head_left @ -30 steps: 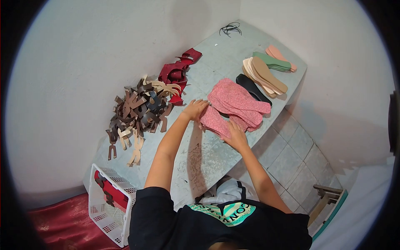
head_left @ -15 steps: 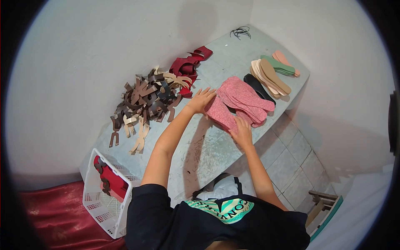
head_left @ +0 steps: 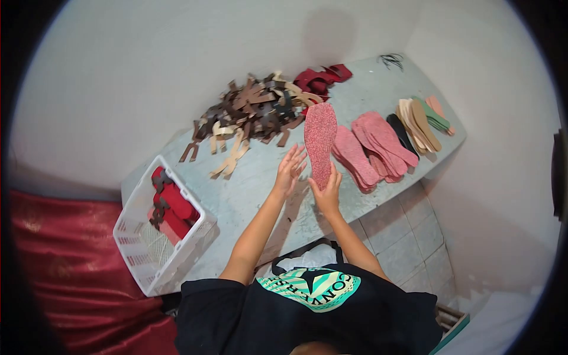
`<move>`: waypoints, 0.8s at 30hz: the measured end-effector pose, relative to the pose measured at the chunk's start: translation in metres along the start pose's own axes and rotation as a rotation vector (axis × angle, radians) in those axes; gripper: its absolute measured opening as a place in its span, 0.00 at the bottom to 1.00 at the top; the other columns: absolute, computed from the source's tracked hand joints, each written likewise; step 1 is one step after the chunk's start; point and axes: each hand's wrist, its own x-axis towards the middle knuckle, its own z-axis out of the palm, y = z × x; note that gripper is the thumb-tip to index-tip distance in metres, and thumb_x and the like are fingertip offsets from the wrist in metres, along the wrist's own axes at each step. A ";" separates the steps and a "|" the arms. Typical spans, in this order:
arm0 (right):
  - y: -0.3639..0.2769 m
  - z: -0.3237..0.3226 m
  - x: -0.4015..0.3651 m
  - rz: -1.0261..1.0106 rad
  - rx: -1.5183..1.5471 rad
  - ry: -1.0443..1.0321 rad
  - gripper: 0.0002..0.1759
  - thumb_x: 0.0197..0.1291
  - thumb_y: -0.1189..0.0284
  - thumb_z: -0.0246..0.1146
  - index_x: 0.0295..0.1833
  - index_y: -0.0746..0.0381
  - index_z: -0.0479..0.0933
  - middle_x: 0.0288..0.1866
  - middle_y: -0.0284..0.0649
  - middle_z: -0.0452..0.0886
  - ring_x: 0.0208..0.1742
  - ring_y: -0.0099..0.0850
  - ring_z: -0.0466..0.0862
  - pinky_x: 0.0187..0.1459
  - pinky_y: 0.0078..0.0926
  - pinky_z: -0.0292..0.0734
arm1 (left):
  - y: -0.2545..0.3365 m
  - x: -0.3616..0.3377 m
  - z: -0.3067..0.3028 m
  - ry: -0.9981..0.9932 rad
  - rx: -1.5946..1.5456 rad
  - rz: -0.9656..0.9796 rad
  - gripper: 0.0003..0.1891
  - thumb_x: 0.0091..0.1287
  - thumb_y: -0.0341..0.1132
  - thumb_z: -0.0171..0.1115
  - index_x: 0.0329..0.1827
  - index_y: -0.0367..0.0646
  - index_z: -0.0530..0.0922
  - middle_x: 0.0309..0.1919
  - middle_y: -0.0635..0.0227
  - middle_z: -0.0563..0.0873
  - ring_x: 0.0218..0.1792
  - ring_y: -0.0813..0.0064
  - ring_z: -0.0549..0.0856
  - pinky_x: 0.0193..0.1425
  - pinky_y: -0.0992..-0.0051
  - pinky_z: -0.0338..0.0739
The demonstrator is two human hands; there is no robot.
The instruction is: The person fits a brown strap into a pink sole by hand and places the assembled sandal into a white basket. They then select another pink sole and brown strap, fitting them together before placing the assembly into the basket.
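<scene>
A pink speckled insole (head_left: 320, 139) is held upright above the table, its narrow end gripped between the thumb and fingers of my right hand (head_left: 327, 192). To the left of that insole is my left hand (head_left: 290, 170), its fingers spread and nothing in them; a small gap seems to separate the two. On the right, pink insoles (head_left: 381, 142) lie in overlapping stacks on the table. A black insole (head_left: 402, 131) shows beside them, partly covered.
Beige insoles (head_left: 425, 125), green insoles (head_left: 436, 118) and peach ones lie at the table's far right. A heap of brown, black and cream straps (head_left: 254, 109) and red pieces (head_left: 322, 78) are near the wall. A white basket (head_left: 135, 254) with red items stands left.
One pink insole has been lifted off the table in my right hand. My left hand has come away from the stack. The camera view has turned left.
</scene>
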 end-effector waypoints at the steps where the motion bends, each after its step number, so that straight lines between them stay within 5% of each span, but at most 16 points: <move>1: -0.007 0.013 -0.007 0.014 0.053 -0.025 0.45 0.51 0.66 0.68 0.69 0.65 0.50 0.55 0.54 0.59 0.57 0.48 0.65 0.58 0.41 0.63 | 0.004 -0.013 -0.008 0.023 -0.003 0.026 0.31 0.65 0.28 0.53 0.70 0.41 0.53 0.65 0.61 0.66 0.62 0.74 0.70 0.60 0.76 0.68; 6: -0.037 0.063 -0.043 0.026 0.195 -0.284 0.37 0.63 0.66 0.54 0.70 0.69 0.45 0.57 0.56 0.57 0.60 0.46 0.61 0.62 0.38 0.55 | 0.032 -0.070 -0.046 0.221 0.147 0.147 0.25 0.65 0.32 0.57 0.64 0.36 0.62 0.57 0.64 0.75 0.55 0.77 0.76 0.58 0.79 0.71; 24: -0.068 0.135 -0.094 -0.228 0.301 -0.726 0.36 0.65 0.69 0.50 0.71 0.68 0.41 0.55 0.53 0.58 0.56 0.42 0.63 0.58 0.33 0.60 | 0.073 -0.144 -0.124 0.512 0.152 0.423 0.20 0.63 0.24 0.58 0.58 0.34 0.65 0.49 0.60 0.79 0.49 0.76 0.79 0.54 0.77 0.74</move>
